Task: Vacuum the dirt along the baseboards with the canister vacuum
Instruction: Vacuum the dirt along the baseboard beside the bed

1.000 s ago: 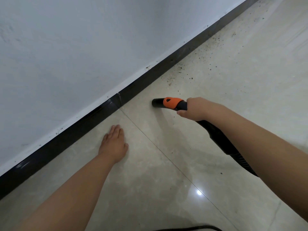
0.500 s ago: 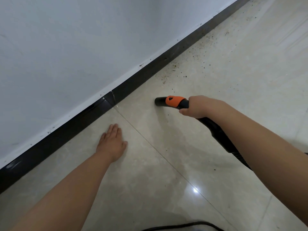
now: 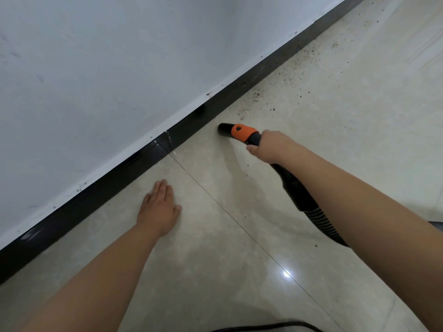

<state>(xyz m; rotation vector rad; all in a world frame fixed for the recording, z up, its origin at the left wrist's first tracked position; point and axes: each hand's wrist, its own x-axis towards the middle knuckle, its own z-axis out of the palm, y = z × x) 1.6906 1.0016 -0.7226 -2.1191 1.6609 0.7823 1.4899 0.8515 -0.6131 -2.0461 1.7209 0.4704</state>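
Vacuum nozzle [image 3: 225,129], orange collar [image 3: 243,132], no readable markings

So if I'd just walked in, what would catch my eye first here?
Probably the orange collar on the black vacuum nozzle, held by the right hand mid-frame, its tip close to the black baseboard. Next, the dark dirt scattered along the baseboard further on, toward the upper right. The left hand lies flat on the pale floor.
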